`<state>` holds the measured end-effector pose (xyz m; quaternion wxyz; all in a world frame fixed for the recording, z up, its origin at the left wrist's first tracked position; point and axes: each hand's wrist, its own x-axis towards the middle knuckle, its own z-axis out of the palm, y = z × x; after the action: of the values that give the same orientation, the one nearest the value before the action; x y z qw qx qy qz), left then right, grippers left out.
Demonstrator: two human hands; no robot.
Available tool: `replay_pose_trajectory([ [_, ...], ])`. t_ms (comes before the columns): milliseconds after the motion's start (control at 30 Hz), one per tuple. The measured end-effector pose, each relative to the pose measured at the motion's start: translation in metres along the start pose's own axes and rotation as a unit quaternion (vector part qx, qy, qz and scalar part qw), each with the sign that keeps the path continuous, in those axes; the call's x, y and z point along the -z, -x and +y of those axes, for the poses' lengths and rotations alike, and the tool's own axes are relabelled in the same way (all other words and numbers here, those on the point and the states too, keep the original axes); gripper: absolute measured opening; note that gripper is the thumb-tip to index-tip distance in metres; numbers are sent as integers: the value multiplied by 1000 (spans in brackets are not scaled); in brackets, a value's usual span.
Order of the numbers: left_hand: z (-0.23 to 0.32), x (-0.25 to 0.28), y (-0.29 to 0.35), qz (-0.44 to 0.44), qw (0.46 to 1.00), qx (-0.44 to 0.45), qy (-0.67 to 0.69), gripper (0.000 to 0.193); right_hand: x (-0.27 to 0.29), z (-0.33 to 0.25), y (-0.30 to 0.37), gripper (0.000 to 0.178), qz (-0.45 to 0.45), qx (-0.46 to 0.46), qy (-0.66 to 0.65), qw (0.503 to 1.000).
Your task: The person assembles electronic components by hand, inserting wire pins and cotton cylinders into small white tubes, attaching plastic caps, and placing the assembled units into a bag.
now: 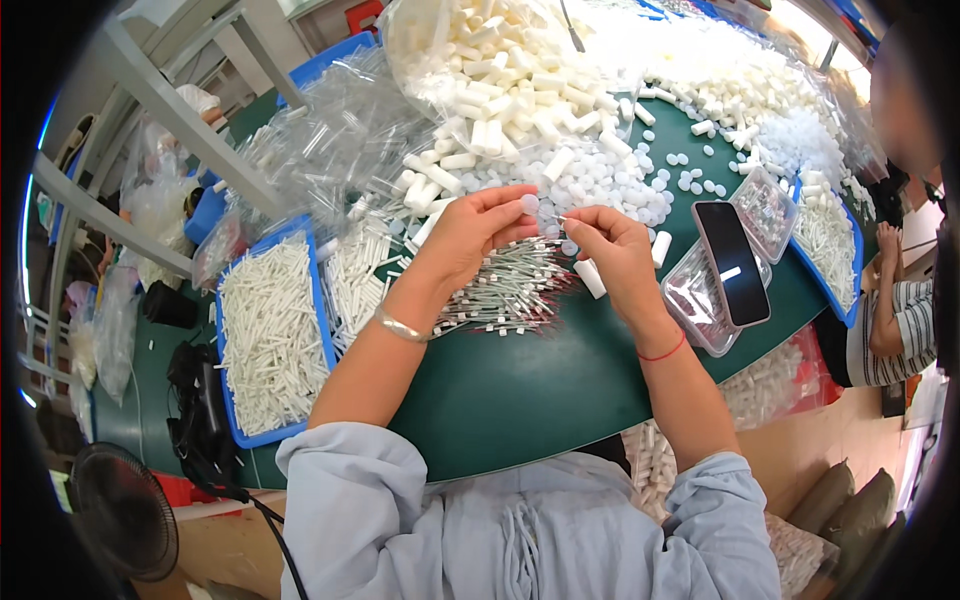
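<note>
Near the middle of the table, my left hand point(468, 232) pinches a small translucent white round cap point(530, 204) between thumb and fingertips. Close beside it on the right, my right hand point(612, 250) is closed in a pinch; a tiny thin piece shows at its fingertips, too small to name. Below both hands lies a bundle of thin sticks with white tips point(515, 295). Loose translucent caps point(625, 185) are spread just beyond my hands. A white cylinder point(590, 279) lies by my right hand, touching the green table point(520, 400).
A blue tray of short white sticks point(275, 340) sits at the left. Clear plastic tubes point(340, 120) and a big heap of white cylinders point(530, 70) fill the back. At right are a phone point(733, 262), clear plastic boxes point(700, 300), another blue tray point(850, 290) and a person's arm point(885, 320).
</note>
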<state>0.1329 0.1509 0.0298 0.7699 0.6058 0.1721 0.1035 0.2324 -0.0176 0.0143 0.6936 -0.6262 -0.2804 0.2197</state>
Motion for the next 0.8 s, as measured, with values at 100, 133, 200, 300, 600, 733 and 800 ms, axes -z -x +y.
replay_pose_trajectory([
  [100, -2, 8, 17, -7, 995, 6, 97, 34, -4, -7, 4, 20, -15, 1, 38, 999],
  [133, -2, 8, 22, -8, 995, 8, 102, 34, -5, -7, 5, 20, -20, 0, 48, 999],
  [200, -1, 9, 27, -5, 994, 4, 111, 34, -8, -7, 6, 20, -27, 1, 43, 999],
  [300, -2, 10, 31, -3, 993, -3, 114, 34, -10, -3, 6, 20, -33, 7, 43, 999],
  [600, -9, 10, 38, 14, 997, -14, 78, 34, -11, 2, 7, 18, -43, 25, 76, 996],
  [733, -11, 7, 39, 35, 996, -23, 79, 33, -12, 1, 8, 17, -39, 44, 119, 991],
  [800, -14, 9, 38, 34, 996, -22, 85, 33, -13, 0, 7, 17, -34, 45, 122, 991],
])
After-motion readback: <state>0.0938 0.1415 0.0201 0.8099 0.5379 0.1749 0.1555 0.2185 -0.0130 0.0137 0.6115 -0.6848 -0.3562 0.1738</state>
